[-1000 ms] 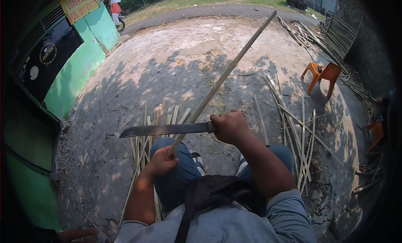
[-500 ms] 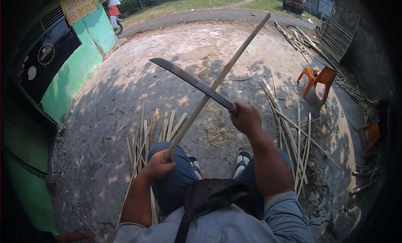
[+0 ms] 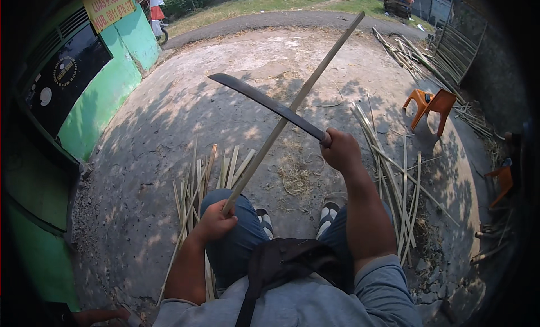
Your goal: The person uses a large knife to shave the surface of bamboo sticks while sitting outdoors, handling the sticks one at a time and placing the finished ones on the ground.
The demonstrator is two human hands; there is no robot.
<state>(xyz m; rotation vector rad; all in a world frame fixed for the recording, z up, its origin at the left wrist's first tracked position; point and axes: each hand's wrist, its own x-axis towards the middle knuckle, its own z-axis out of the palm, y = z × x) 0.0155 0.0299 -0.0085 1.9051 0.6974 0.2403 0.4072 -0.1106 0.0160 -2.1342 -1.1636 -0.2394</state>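
My left hand [image 3: 215, 220] is closed around the near end of a long bamboo strip [image 3: 329, 61], beside my left knee. The strip slants away from me toward the far right. In my right hand [image 3: 342, 151] is the handle of a machete [image 3: 247, 92], its long dark blade pointing to the far left. The blade crosses the strip near its middle and appears to lie against it. The far end of the strip is free in the air.
Cut bamboo strips [image 3: 233, 166] lie to my left, and more strips [image 3: 388, 175] are on the ground at right. Thin shavings [image 3: 295, 178] lie ahead of my feet. An orange plastic chair [image 3: 439, 107] stands at right. Part of another person's arm [image 3: 101, 316] shows at lower left.
My right hand and the machete have moved a little to the right and away from me, still across the strip. My left hand keeps its hold on the strip, nearly in place.
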